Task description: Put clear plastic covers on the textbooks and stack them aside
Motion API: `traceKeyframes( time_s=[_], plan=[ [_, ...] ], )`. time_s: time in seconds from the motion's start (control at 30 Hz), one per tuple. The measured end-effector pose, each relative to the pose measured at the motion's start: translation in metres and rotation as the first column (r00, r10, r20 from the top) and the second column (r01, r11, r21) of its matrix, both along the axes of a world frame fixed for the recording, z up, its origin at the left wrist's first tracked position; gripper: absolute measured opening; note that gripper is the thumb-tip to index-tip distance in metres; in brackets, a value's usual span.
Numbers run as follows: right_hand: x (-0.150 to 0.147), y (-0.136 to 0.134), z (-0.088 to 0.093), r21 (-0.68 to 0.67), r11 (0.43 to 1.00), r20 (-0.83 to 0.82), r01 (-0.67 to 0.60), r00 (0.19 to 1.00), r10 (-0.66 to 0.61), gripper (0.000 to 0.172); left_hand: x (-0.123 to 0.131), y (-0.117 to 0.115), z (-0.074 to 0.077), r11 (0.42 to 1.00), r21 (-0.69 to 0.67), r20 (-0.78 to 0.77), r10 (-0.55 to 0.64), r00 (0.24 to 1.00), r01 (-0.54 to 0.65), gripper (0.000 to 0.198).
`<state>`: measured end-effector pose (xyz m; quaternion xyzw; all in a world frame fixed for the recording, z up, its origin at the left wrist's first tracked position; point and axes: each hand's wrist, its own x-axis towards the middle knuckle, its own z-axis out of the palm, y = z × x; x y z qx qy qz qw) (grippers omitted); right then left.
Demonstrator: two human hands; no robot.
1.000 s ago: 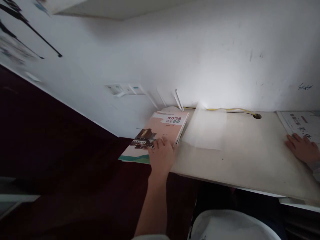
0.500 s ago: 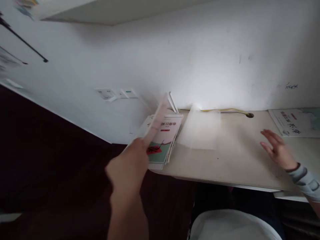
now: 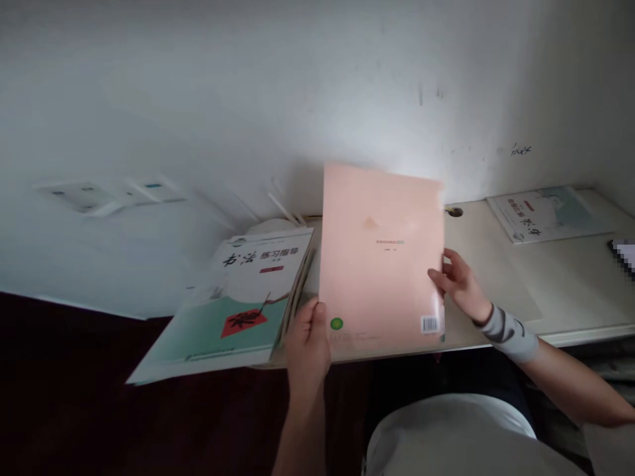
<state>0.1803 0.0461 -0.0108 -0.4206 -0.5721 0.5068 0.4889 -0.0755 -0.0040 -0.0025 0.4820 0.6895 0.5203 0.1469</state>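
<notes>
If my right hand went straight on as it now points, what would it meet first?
The thin rectangular pink paper book, gripped by the right hand; beyond it, probably the white wall, though depth is unclear.

The held booklet [image 3: 381, 284] between my left fingers [image 3: 316, 314] and right fingers [image 3: 457, 264]

I have it over the bench [image 3: 580, 284], before the wall [image 3: 248, 99]; to its left the booklet stack [image 3: 253, 291] juts past the bench's edge, to its right another booklet [image 3: 560, 215] lies on the bench near the wall.

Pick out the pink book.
The pink book is the one held by the left hand and right hand; the leftmost book and rightmost book are white and green.
</notes>
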Motion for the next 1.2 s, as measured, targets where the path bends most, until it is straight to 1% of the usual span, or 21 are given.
traceKeyframes(
  time_s=[0.03, 0.1, 0.13, 0.2, 0.27, 0.33, 0.4, 0.47, 0.53, 0.6, 0.67, 0.7, 0.77, 0.83, 0.93, 1.0, 1.03, 1.07, 1.1, 1.17, 1.2],
  plan=[
    [-0.001, 0.008, -0.006, -0.056, 0.998, 0.065, 0.019, 0.998, -0.015, 0.054, 0.001, 0.002, -0.011, 0.999, -0.031, -0.024, -0.03, 0.999, 0.03, 0.034],
    [-0.003, 0.022, -0.021, -0.096, 0.993, 0.293, 0.062, 0.956, -0.031, 0.051, 0.002, 0.005, -0.028, 0.99, -0.112, -0.081, -0.098, 0.992, 0.088, 0.031],
    [-0.004, 0.027, -0.028, -0.078, 0.994, 0.426, 0.077, 0.904, -0.036, 0.049, 0.002, 0.007, -0.035, 0.983, -0.148, -0.1, -0.124, 0.987, 0.108, 0.03],
    [-0.005, 0.033, -0.039, -0.014, 0.998, 0.639, 0.062, 0.769, -0.039, 0.044, 0.001, 0.012, -0.045, 0.975, -0.186, -0.126, -0.146, 0.981, 0.121, 0.028],
    [-0.006, 0.033, -0.046, 0.034, 0.999, 0.753, 0.02, 0.657, -0.038, 0.039, -0.003, 0.017, -0.054, 0.972, -0.203, -0.135, -0.15, 0.98, 0.12, 0.027],
    [-0.004, 0.032, -0.049, 0.049, 0.999, 0.807, -0.012, 0.59, -0.032, 0.034, -0.008, 0.021, -0.06, 0.967, -0.222, -0.141, -0.159, 0.977, 0.126, 0.026],
    [-0.003, 0.031, -0.049, 0.048, 0.999, 0.838, -0.016, 0.545, -0.031, 0.03, -0.012, 0.023, -0.064, 0.967, -0.223, -0.137, -0.16, 0.978, 0.127, 0.025],
    [-0.003, 0.032, -0.046, 0.038, 0.999, 0.861, -0.021, 0.509, -0.022, 0.028, -0.012, 0.023, -0.065, 0.969, -0.209, -0.143, -0.161, 0.977, 0.129, 0.024],
    [-0.005, 0.031, -0.039, 0.036, 0.999, 0.893, -0.034, 0.45, -0.017, 0.027, -0.01, 0.023, -0.064, 0.968, -0.215, -0.195, -0.175, 0.965, 0.132, 0.028],
    [-0.01, 0.024, -0.031, 0.083, 0.995, 0.936, -0.063, 0.347, -0.056, 0.028, -0.007, 0.022, -0.061, 0.954, -0.266, -0.297, -0.214, 0.931, 0.134, 0.036],
    [-0.016, 0.01, -0.024, 0.164, 0.978, 0.965, -0.13, 0.224, -0.132, 0.036, -0.006, 0.022, -0.059, 0.931, -0.345, -0.41, -0.263, 0.873, 0.119, 0.039],
    [-0.02, 0.002, -0.022, 0.195, 0.962, 0.97, -0.19, 0.18, -0.161, 0.042, -0.006, 0.022, -0.057, 0.919, -0.38, -0.46, -0.288, 0.84, 0.107, 0.039],
    [-0.027, -0.015, -0.022, 0.212, 0.928, 0.975, -0.307, 0.138, -0.177, 0.056, -0.005, 0.022, -0.056, 0.904, -0.42, -0.551, -0.322, 0.77, 0.078, 0.037],
    [-0.033, -0.03, -0.027, 0.202, 0.907, 0.977, -0.371, 0.134, -0.163, 0.07, -0.004, 0.021, -0.054, 0.906, -0.421, -0.63, -0.324, 0.705, 0.04, 0.035],
    [-0.04, -0.041, -0.038, 0.218, 0.911, 0.974, -0.349, 0.142, -0.178, 0.086, 0.0, 0.019, -0.048, 0.921, -0.389, -0.71, -0.302, 0.636, 0.002, 0.034],
    [-0.041, -0.043, -0.043, 0.237, 0.915, 0.967, -0.326, 0.171, -0.19, 0.088, 0.006, 0.015, -0.039, 0.941, -0.338, -0.73, -0.284, 0.621, 0.032, 0.034],
    [-0.04, -0.042, -0.045, 0.249, 0.914, 0.96, -0.319, 0.207, -0.189, 0.085, 0.009, 0.014, -0.032, 0.947, -0.315, -0.721, -0.286, 0.631, 0.068, 0.035],
    [-0.038, -0.041, -0.044, 0.262, 0.911, 0.946, -0.318, 0.269, -0.178, 0.081, 0.014, 0.012, -0.025, 0.947, -0.299, -0.697, -0.301, 0.651, 0.117, 0.035],
    [-0.035, -0.04, -0.042, 0.276, 0.907, 0.92, -0.318, 0.361, -0.153, 0.075, 0.02, 0.009, -0.017, 0.943, -0.283, -0.66, -0.323, 0.678, 0.174, 0.035],
    [-0.026, -0.036, -0.033, 0.289, 0.914, 0.786, -0.286, 0.616, -0.055, 0.064, 0.039, 0.004, 0.001, 0.922, -0.237, -0.568, -0.387, 0.726, 0.306, 0.036],
    [-0.019, -0.033, -0.026, 0.276, 0.927, 0.666, -0.253, 0.746, 0.005, 0.059, 0.051, 0.001, 0.01, 0.897, -0.209, -0.524, -0.439, 0.73, 0.39, 0.035]
  ],
)
